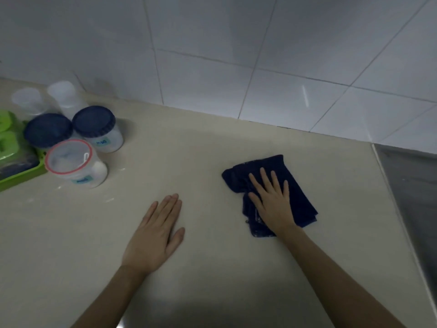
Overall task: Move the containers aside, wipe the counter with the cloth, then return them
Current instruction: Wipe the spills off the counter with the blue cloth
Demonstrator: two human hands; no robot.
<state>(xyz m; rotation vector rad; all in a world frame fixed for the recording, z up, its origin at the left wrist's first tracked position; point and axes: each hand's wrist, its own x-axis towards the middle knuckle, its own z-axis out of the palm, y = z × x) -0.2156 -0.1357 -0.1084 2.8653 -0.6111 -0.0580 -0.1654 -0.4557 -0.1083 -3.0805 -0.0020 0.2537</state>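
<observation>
A dark blue cloth (299, 200) lies crumpled on the beige counter (189, 157), right of centre. My right hand (272, 202) presses flat on top of it with the fingers spread. My left hand (156, 235) rests flat on the bare counter, holding nothing. The containers stand grouped at the far left: two jars with dark blue lids (94, 121) (48, 130), a clear tub with a red-rimmed lid (71, 159), and two clear containers (65, 95) (27, 99) behind them by the wall.
A green tray (14, 162) sits at the left edge beside the containers. A steel sink surface (413, 185) borders the counter on the right. A white tiled wall (236, 55) closes off the back. White specks lie near the red-rimmed tub.
</observation>
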